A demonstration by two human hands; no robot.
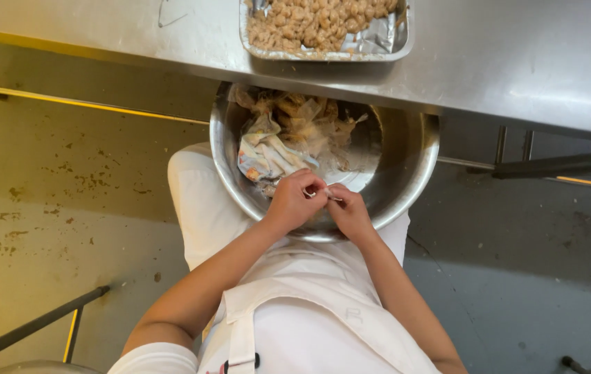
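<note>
Pinching a small pale scrap (328,195) together, left hand (295,202) and right hand (349,211) meet at frame centre over a steel bowl (413,166) of peelings; foil tray (392,34) sits upper middle on counter (517,62).

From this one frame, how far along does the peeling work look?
Done: the foil-lined tray on the steel table already holds a heap of pale peeled pieces, and the metal bowl on the lap holds a pile of skins and scraps. In hand: the left hand and right hand pinch one small piece over the bowl. What is left cannot be seen; no unpeeled supply shows.
</note>
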